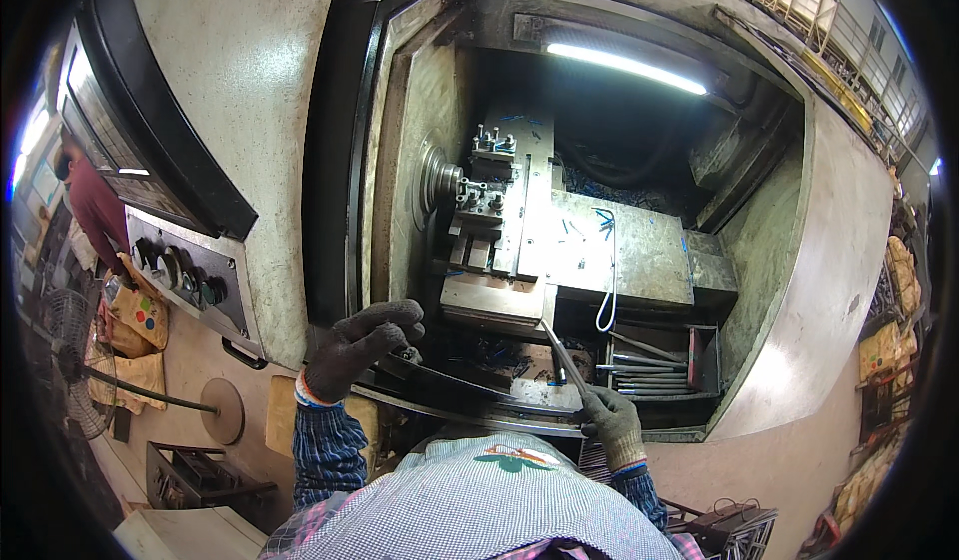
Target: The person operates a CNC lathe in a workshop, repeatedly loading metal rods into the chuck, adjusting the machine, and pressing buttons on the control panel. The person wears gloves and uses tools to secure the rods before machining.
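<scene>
Before me is the open work space of a metal lathe, with its chuck (pixel 433 178) at the left and tool holders (pixel 483 199) bolted to the cross slide (pixel 533 223). My right hand (pixel 610 414), in a grey knitted glove, grips a slim metal rod (pixel 567 359) that points up and left towards the slide's front corner. My left hand (pixel 367 343), in a dark glove, is raised by the door frame with its fingers curled; whether it holds anything is hidden. Several metal rods (pixel 648 380) lie in a tray (pixel 704 358) at the right.
Blue metal chips lie on the flat cover (pixel 637 249) and below the slide. A white looped cord (pixel 605 313) hangs over the cover's edge. At the left are a control panel (pixel 191 279), a fan (pixel 75 365) and a person in a red top (pixel 94 200). A metal rack (pixel 198 477) stands lower left.
</scene>
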{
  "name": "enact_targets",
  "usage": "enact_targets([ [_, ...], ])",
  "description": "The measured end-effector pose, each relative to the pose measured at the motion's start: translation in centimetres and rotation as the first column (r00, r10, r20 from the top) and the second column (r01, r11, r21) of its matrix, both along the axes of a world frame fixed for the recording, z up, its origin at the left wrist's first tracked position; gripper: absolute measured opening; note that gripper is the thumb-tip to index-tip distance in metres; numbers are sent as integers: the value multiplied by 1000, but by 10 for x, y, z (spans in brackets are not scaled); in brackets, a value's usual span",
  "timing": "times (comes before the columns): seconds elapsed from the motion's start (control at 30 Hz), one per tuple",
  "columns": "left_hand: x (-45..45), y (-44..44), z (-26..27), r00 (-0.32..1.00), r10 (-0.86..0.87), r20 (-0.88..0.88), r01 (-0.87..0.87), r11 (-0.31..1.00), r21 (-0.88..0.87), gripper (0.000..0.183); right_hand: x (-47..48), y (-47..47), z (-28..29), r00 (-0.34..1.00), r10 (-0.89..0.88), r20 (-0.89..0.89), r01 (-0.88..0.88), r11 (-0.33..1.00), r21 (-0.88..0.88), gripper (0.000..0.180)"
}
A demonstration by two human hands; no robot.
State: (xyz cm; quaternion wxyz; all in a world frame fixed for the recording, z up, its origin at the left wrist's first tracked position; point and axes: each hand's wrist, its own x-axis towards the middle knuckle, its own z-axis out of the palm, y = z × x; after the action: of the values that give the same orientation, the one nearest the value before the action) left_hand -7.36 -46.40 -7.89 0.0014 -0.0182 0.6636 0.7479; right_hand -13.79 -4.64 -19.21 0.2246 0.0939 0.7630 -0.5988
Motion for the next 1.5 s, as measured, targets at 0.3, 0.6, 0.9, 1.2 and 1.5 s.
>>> enact_targets([
  [0.3, -65, 69, -10, 991, 129, -39, -68, 731, 679, 60, 11, 5, 6, 997, -49, -56, 50, 999, 8, 35],
  [0.6, -125, 107, -38, 929, 101, 356, -335, 642, 690, 37, 28, 13, 17, 990, -142, 15, 142, 990, 18, 36],
  [0.9, -161, 145, -42, 973, -60, 225, -53, 882, 468, 50, 44, 22, 4, 969, -244, 26, 244, 970, -16, 35],
  [1.2, -238, 149, 1, 972, -1, -235, -109, 885, -453, 51, 59, 30, -3, 939, -341, 54, 343, 939, -38, 33],
  [1.5, -397, 33, -35, 935, 99, -342, -331, -110, -937, 36, 71, 35, 10, 895, -442, 59, 445, 894, -55, 34],
])
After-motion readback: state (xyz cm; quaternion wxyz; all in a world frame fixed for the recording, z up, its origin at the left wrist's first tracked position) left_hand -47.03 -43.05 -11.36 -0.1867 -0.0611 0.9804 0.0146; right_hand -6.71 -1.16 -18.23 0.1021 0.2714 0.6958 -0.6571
